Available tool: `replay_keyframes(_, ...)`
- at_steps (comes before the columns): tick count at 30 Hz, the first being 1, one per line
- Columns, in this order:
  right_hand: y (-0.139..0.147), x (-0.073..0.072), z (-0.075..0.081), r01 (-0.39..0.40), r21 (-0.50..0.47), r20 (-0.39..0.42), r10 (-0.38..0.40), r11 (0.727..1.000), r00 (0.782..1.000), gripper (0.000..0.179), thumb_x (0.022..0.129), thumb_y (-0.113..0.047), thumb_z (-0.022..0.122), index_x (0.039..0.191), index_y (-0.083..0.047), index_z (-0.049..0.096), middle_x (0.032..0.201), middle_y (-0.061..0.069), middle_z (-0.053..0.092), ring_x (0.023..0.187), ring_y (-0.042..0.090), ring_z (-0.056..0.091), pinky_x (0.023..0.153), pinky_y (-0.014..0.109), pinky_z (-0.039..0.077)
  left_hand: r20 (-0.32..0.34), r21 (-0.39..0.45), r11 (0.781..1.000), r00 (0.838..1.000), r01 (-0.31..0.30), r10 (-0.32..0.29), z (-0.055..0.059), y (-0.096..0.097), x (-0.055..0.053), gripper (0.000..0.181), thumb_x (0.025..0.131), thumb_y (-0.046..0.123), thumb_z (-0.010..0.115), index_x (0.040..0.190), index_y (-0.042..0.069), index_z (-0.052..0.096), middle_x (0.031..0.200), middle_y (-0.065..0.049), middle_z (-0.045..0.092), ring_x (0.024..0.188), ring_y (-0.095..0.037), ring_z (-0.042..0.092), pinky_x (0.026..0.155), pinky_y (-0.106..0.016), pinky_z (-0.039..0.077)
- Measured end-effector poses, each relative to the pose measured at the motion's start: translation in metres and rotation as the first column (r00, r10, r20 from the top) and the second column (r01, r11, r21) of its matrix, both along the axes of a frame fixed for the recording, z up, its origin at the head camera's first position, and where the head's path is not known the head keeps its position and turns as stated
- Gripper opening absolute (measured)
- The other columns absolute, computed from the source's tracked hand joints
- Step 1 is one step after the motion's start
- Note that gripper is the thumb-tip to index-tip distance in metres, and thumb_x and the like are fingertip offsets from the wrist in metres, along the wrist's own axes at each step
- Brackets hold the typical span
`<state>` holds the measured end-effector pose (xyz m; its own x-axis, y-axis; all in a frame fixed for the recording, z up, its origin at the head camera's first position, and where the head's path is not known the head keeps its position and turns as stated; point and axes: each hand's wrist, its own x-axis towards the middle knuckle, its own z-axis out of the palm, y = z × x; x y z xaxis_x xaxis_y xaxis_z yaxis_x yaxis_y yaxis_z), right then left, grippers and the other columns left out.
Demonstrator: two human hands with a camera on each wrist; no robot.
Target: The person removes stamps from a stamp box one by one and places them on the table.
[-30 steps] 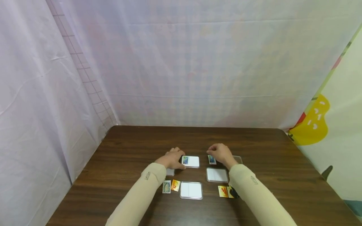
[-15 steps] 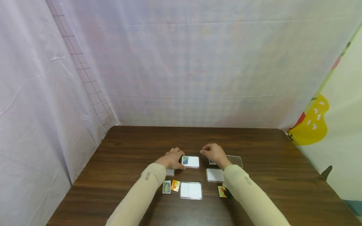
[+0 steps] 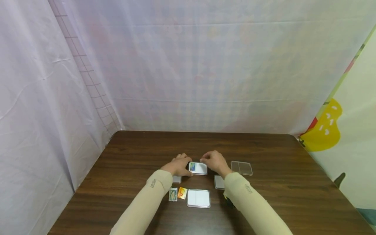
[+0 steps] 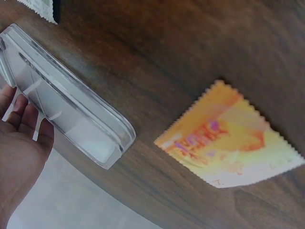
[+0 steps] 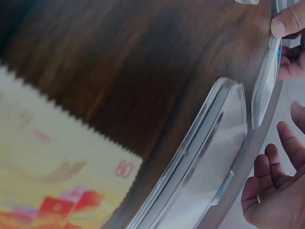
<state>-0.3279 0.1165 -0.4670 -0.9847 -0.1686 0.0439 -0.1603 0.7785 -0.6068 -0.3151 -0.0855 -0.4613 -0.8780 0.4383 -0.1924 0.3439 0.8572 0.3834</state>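
In the head view, my left hand spans the left end of a clear plastic case with a white insert, thumb and fingers gripping its edges. A blue-green postage stamp lies at the left of that case. My right hand hovers by the case's right end. In the right wrist view its fingers are loosely bent and apart, with nothing seen between them. A second case is partly covered by the right wrist. Another case lies under the left wrist.
A closer case lies at the front middle. Left of it are an orange stamp and a green one. A clear lid lies at the right. A yellow stamp sits under the right arm. White curtain hangs behind the table.
My right hand has moved left, from over a blue stamp to the right end of the held case, its sleeve now hiding that stamp. The clear lid is uncovered. My left hand stays put.
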Motion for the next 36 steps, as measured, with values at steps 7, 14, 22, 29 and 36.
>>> replay_keyframes(7,-0.010,0.001,0.000,-0.023,0.076,0.008,0.022,0.997,1.000,0.024,0.090,-0.030,0.073,0.102,-0.009,0.076,0.101,0.005,0.072,0.102,0.031,0.062,0.096,0.062,0.038,-0.014,-0.008,1.000,1.000,0.011,-0.011,-0.002,0.000,-0.001,0.062,0.087,0.041,0.075,0.138,0.011,0.054,0.134,-0.006,0.048,0.128,-0.025,0.041,0.109,-0.044,0.034)
replay_keyframes(14,-0.020,0.002,-0.002,-0.027,0.132,-0.011,0.029,0.991,1.000,0.025,0.089,-0.033,0.074,0.100,-0.011,0.076,0.105,0.009,0.067,0.106,0.035,0.057,0.093,0.061,0.038,-0.028,-0.015,1.000,0.999,0.016,-0.016,-0.003,0.000,-0.003,0.063,0.086,0.041,0.075,0.137,0.010,0.054,0.133,-0.006,0.048,0.128,-0.025,0.041,0.108,-0.044,0.035)
replay_keyframes(22,-0.024,0.003,-0.004,-0.022,0.185,-0.007,0.024,0.983,1.000,0.027,0.087,-0.038,0.074,0.099,-0.014,0.076,0.108,0.010,0.065,0.108,0.036,0.055,0.091,0.057,0.039,-0.034,-0.029,0.999,0.999,0.018,-0.019,-0.004,0.001,-0.004,0.063,0.087,0.041,0.074,0.138,0.009,0.053,0.135,-0.007,0.047,0.129,-0.025,0.040,0.109,-0.044,0.034)
replay_keyframes(29,-0.025,0.002,-0.007,-0.008,0.211,0.009,0.006,0.978,1.000,0.025,0.086,-0.035,0.075,0.100,-0.014,0.075,0.110,0.011,0.063,0.110,0.035,0.053,0.092,0.055,0.039,-0.035,-0.037,0.999,0.999,0.020,-0.021,-0.003,0.001,-0.002,0.063,0.088,0.042,0.074,0.138,0.010,0.053,0.135,-0.006,0.047,0.129,-0.025,0.040,0.109,-0.044,0.034)
replay_keyframes(36,-0.025,0.003,-0.006,0.001,0.202,0.008,-0.002,0.979,1.000,0.024,0.087,-0.034,0.075,0.099,-0.014,0.075,0.111,0.012,0.064,0.110,0.037,0.053,0.092,0.056,0.038,-0.023,-0.032,0.999,1.000,0.015,-0.015,-0.002,0.000,-0.001,0.062,0.088,0.042,0.073,0.139,0.010,0.053,0.134,-0.005,0.047,0.128,-0.024,0.040,0.109,-0.043,0.034)
